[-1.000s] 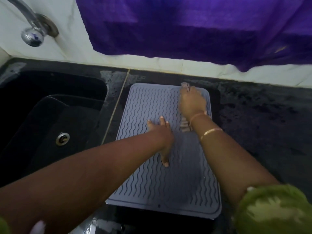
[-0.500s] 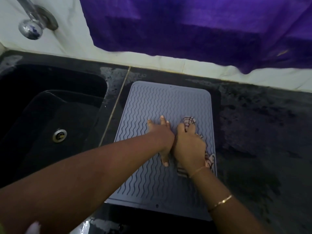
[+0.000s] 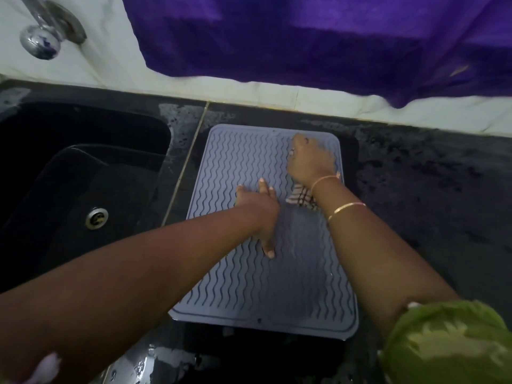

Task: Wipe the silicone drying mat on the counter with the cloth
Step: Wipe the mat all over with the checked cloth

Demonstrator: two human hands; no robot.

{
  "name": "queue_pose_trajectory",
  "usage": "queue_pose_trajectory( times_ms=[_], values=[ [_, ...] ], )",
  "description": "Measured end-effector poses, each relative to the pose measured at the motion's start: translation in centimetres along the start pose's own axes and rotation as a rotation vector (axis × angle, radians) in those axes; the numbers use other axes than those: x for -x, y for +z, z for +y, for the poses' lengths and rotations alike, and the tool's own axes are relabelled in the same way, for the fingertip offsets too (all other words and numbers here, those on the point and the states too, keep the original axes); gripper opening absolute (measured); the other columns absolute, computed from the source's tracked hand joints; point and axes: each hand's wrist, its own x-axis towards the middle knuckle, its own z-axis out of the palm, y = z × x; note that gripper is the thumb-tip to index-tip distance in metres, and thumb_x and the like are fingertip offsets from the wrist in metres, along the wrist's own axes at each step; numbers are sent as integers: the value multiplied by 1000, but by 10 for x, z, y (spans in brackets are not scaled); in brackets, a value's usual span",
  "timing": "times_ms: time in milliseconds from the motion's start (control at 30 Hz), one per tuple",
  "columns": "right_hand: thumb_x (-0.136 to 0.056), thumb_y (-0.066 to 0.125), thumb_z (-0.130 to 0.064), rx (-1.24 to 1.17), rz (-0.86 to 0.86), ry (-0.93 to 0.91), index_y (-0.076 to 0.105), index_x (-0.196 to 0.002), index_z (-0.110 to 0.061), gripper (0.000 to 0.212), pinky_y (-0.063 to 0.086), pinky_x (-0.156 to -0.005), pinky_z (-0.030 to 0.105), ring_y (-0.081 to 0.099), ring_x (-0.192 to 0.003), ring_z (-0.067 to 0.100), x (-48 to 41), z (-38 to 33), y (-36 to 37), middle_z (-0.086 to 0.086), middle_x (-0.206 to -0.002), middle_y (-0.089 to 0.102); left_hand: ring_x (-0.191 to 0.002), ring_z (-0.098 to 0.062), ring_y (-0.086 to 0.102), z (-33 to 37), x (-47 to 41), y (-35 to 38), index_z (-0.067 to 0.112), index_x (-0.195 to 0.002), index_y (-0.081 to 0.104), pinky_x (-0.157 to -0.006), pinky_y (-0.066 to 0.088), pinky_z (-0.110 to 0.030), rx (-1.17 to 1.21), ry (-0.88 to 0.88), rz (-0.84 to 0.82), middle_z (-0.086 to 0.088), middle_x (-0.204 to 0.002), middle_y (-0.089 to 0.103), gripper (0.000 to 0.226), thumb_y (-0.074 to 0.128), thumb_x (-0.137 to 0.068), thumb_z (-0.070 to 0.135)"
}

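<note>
Mat: grey silicone drying mat (image 3: 249,286) lies flat on the black counter (image 3: 429,203), just right of the sink (image 3: 69,176), wavy ridges up.
Left hand: left hand (image 3: 259,209) pressed flat on the mat's middle, fingers spread, gripping nothing.
Right hand: right hand (image 3: 310,159) near the mat's far right corner, palm down, pressing on the cloth; cannot tell if the fingers curl round it.
Cloth: checked cloth (image 3: 302,199) shows under the right wrist, touching the mat.
Wall: purple fabric (image 3: 318,37) hangs behind; tap (image 3: 41,37) far left.
</note>
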Motion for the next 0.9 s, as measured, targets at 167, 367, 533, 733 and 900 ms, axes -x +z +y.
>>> queue_pose_trajectory(
  times_ms=[167,367,533,733,900],
  values=[
    [-89,49,-25,-2,-134,-68,30,-138,-10,54,45,-90,42,51,-116,41,66,-6,3,19,-146,32,-147,-35,4,-3,0,3,7,-151,-12,-118,11,-51,20,-1,21,-16,-158,-16,137,73,-62,66],
    [-89,47,-30,24,-245,-116,27,-140,-9,59,45,-86,39,52,-117,36,133,-14,0,16,-147,33,-147,-33,1,1,4,1,12,-151,-13,-116,15,-54,-9,-6,24,-12,-159,-15,133,70,-65,68],
    [-89,50,-35,-4,-319,-40,23,-143,-10,66,47,-89,40,53,-116,35,155,-22,0,17,-140,43,-147,-35,3,2,6,4,9,-149,-18,-116,12,-56,9,-37,28,-13,-158,-18,135,68,-66,71],
    [-88,48,-25,17,-449,-5,28,-139,-10,57,47,-86,36,56,-110,34,187,-27,0,17,-130,52,-146,-40,2,-4,5,14,10,-150,-17,-116,9,-59,184,-30,88,-10,-159,-18,138,74,-63,66],
    [-88,51,-20,-115,-611,10,45,-121,-12,35,40,-71,27,57,-100,25,208,-23,-11,7,-113,56,-147,-33,-11,-14,4,44,29,-153,-4,-112,0,-64,450,21,189,2,-160,-15,122,77,-66,59]
  ],
)
